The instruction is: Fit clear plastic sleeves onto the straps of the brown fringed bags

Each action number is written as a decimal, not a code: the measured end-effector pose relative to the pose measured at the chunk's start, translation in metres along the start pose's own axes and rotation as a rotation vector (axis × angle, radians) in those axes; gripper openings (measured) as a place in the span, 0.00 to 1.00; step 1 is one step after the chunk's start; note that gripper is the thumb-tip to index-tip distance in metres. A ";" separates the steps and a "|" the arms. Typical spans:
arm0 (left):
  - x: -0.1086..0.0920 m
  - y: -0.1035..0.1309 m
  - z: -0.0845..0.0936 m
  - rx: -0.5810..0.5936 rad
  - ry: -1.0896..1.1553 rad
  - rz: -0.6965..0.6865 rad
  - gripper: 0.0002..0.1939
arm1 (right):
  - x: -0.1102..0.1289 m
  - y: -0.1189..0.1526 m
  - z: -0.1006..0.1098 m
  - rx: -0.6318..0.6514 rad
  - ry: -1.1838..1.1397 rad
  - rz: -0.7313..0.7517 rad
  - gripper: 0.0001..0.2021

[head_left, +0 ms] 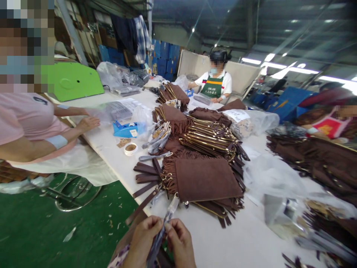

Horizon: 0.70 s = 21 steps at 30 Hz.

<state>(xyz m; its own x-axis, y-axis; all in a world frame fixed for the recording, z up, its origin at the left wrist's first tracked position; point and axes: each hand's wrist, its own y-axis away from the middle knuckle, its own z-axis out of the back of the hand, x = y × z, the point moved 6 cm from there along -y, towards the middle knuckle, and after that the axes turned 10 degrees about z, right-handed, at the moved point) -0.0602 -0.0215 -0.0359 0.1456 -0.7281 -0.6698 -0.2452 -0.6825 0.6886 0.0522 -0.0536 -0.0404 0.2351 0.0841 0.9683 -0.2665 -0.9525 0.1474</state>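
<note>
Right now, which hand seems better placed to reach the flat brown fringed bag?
Probably the right hand, lying closer to the brown bag than the left hand; both hold the narrow plastic-wrapped strap.

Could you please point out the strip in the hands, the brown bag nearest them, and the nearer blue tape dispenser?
Strip [171, 209]: head view, its upper part.
Brown bag [208, 179]: head view, middle of its face.
Blue tape dispenser [122, 130]: head view, its side.

The left hand [145, 238] and the right hand [180, 240] are close together, in front of the near left corner of the brown pouch [208, 178]. Each has its fingers bent, thumb and forefinger in a pinch.
</note>
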 end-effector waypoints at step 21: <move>-0.009 0.002 -0.014 0.076 -0.370 -0.096 0.16 | 0.020 -0.002 0.023 -0.031 0.201 0.084 0.11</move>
<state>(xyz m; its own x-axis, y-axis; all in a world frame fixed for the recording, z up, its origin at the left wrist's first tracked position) -0.0486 -0.0171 -0.0248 -0.1810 -0.5792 -0.7948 -0.3194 -0.7298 0.6045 0.0786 -0.0566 -0.0262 0.0209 0.0645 0.9977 -0.3068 -0.9494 0.0678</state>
